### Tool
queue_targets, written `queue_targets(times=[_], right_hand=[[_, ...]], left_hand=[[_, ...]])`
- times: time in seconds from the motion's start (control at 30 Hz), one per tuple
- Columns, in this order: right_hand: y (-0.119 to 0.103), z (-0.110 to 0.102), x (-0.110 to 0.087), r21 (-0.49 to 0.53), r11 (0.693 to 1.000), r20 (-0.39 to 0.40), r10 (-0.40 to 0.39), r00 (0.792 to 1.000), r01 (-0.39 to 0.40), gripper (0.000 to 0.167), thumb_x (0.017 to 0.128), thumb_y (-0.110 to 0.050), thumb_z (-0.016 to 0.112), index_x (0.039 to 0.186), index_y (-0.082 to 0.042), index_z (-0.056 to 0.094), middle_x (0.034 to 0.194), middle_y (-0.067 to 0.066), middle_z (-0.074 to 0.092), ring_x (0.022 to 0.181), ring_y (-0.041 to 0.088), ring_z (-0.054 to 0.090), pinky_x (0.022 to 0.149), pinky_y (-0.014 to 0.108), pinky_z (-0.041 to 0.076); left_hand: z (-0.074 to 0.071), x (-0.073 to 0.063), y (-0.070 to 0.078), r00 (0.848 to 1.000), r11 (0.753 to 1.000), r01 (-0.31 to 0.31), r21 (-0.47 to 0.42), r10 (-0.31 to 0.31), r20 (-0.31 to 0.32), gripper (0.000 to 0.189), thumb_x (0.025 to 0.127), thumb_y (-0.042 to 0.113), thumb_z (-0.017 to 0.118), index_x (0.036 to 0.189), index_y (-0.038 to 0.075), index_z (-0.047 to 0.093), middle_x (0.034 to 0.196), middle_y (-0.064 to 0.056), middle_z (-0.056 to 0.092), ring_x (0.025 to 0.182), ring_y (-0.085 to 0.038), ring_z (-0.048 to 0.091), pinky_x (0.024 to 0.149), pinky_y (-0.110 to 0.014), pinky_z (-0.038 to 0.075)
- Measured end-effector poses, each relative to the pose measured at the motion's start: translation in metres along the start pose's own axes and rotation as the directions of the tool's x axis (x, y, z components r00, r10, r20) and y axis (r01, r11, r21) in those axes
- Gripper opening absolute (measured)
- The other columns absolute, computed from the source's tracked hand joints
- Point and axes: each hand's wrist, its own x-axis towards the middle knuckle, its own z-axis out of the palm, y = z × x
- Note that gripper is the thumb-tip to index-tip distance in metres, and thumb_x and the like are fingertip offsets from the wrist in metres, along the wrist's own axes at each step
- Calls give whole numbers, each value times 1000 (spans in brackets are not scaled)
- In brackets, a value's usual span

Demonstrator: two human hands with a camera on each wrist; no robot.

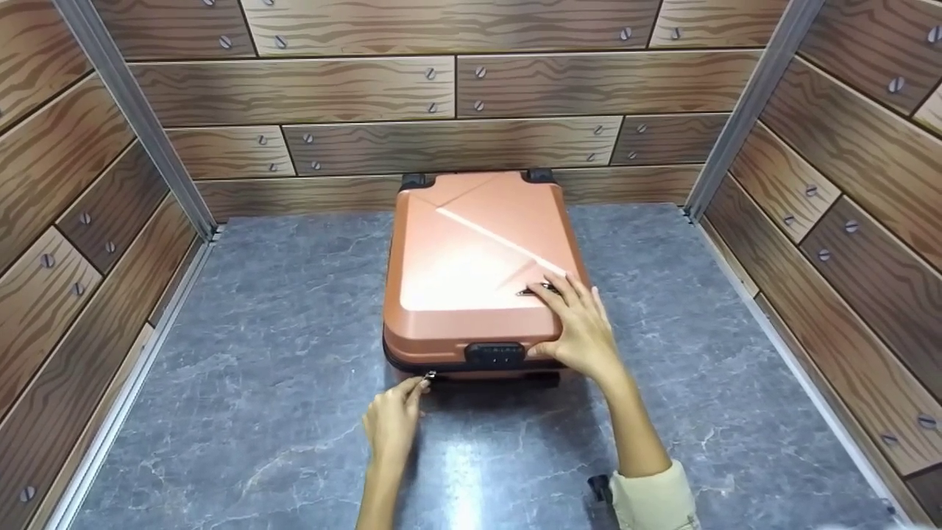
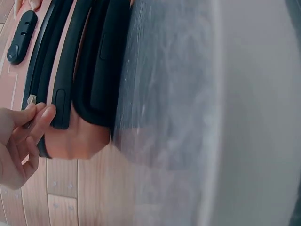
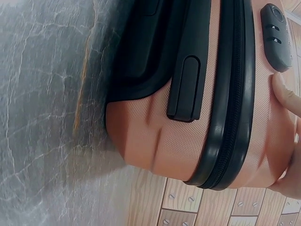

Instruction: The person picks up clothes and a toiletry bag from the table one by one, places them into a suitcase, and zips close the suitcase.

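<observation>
A rose-gold hard-shell suitcase point(image 1: 471, 258) lies flat, its wheels toward the back wall. My left hand point(image 1: 394, 419) is at its near left edge, thumb and fingers pinching a metal zipper pull point(image 2: 31, 99) on the black zipper band. My right hand point(image 1: 585, 331) rests on the near right corner of the lid, fingers spread over the top. Its thumb lies beside the black combination lock point(image 1: 495, 354). A black side handle point(image 3: 186, 89) shows below the zipper point(image 3: 230, 108) in the right wrist view.
Grey marbled tabletop point(image 1: 280, 309) surrounds the suitcase. Wood-plank-patterned panels point(image 1: 368, 88) stand at the back and both sides, joined by metal corner posts point(image 1: 140, 110). A small black object point(image 1: 600, 487) is near the right sleeve point(image 1: 653, 495).
</observation>
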Motion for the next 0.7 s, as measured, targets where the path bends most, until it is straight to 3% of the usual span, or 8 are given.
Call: queue_targets(times=[0.33,0.53,0.7], right_hand=[[-1,-3,1,8,1000,18,15,1000,-15,97,51,-38,87,137,-28,43,147,-2,28,136,27,14,106,52,0],[-1,-2,2,2,1000,29,9,1000,-9,97,51,-37,87,137,-27,43,147,-1,27,135,27,14,105,53,0],[0,0,0,7,1000,8,-1,1000,1,97,50,-35,87,137,-26,44,146,1,28,135,28,16,105,55,1]], left_hand=[[-11,7,-15,997,997,72,-16,-72,-26,14,83,27,67,90,18,74,54,4,63,54,-22,63,45,-39,43],[-14,9,-18,993,992,114,-45,-115,-11,16,84,29,66,91,17,74,56,3,64,54,-18,63,47,-39,43],[-10,6,-17,993,993,110,-47,-111,-26,14,85,26,65,90,16,74,54,3,63,53,-18,62,48,-39,44]])
